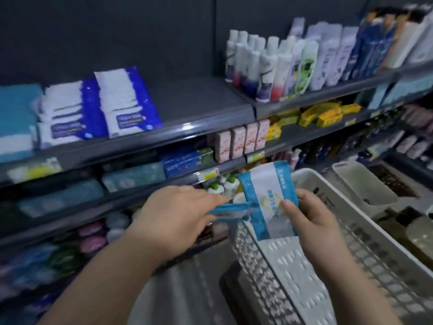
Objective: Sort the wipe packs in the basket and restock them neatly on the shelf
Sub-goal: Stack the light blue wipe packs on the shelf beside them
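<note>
- Your left hand (pixel 178 212) reaches toward the right and holds a flat wipe pack (pixel 228 211) by its left end. The pack is light blue and seen almost edge-on.
- Its fingers lie close together along the top of that pack. The thumb is hidden beneath, so you cannot tell how it grips.
- Your right hand (pixel 311 216) holds an upright wipe pack (pixel 262 193), light blue at the sides with a white middle. The thumb (pixel 288 207) presses on the pack's front and the other fingers curl behind its right edge, pinching it.
- The two packs meet: the flat one's right end touches the upright one's left edge.
- The upright pack's lower end dips behind the near-left rim of the white perforated basket (pixel 293 266), which sits near you on the right.
- On the top shelf (pixel 199 99), far left, blue-and-white wipe packs (pixel 100 109) stand leaning back in two rows, with teal packs (pixel 14 118) just left of them.
- To the right on the same level stand white bottles (pixel 267 66).
- A second white bin (pixel 360 184) sits just beyond the basket.
</note>
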Action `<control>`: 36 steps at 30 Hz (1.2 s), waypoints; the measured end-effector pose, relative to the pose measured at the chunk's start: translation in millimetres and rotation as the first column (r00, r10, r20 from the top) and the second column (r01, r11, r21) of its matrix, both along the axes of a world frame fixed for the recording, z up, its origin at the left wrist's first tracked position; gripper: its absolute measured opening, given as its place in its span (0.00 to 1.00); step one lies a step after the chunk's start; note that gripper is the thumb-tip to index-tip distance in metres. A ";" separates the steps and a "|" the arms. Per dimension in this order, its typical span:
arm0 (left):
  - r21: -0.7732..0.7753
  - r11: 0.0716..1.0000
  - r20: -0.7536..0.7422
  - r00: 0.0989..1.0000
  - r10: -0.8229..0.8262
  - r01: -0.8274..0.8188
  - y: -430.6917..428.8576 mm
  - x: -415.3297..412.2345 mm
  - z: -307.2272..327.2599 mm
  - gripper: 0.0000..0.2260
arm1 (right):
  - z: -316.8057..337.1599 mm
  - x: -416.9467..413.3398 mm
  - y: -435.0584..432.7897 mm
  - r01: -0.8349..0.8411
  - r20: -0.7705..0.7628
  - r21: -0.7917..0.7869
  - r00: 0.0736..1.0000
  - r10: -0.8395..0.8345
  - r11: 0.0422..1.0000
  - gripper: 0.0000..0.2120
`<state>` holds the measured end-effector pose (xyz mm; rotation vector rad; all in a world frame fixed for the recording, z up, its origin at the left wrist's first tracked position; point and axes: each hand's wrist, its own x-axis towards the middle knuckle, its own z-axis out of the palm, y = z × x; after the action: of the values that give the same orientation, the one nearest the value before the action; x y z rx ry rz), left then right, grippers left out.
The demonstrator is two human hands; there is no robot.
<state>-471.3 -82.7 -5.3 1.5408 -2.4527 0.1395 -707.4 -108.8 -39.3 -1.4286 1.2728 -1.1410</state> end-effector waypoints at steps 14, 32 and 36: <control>-0.149 0.888 -0.040 0.900 0.435 -0.436 173.0 343.6 29.6 0.15 | 51.8 376.6 83.7 -0.470 -0.108 -0.207 0.883 0.457 0.858 0.08; -0.070 0.799 -0.197 0.794 0.575 -0.597 114.2 538.9 23.9 0.13 | 91.4 614.1 -44.2 -0.649 -0.297 -0.186 0.753 0.588 0.737 0.05; 0.052 0.761 -0.303 0.716 0.629 -0.647 86.4 577.0 28.7 0.17 | 95.1 679.9 -82.5 -0.815 -0.519 -0.106 0.534 0.668 0.569 0.07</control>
<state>105.8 3.7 23.4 2.1400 -1.5769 0.0807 -27.5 -191.3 55.8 -2.2862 0.5367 -0.4293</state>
